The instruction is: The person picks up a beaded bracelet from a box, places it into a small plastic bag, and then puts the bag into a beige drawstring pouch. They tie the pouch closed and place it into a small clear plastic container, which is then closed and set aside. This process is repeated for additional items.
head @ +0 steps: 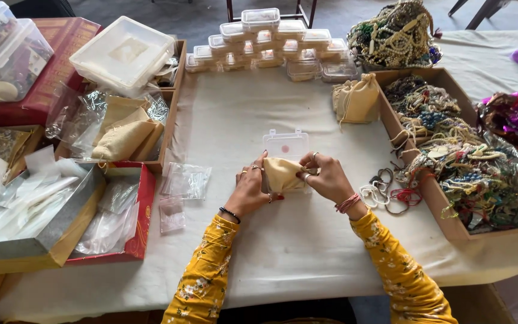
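Observation:
A small beige cloth pouch [284, 173] lies at the middle of the white-covered table [295, 240], held between both hands. My left hand [249, 189] grips its left side with ringed fingers. My right hand [327, 176] pinches its right end. Just behind the pouch sits a small clear plastic box [286, 144] with its lid open. Both arms wear yellow floral sleeves.
Stacked small clear boxes [271, 42] stand at the back. A long cardboard tray of bead bracelets [451, 156] lies right, with another pouch [356, 99] by it. Loose bracelets [385, 193] lie near my right wrist. Left are plastic bags [186, 181], a red box [142, 204], and a tray of pouches [121, 132].

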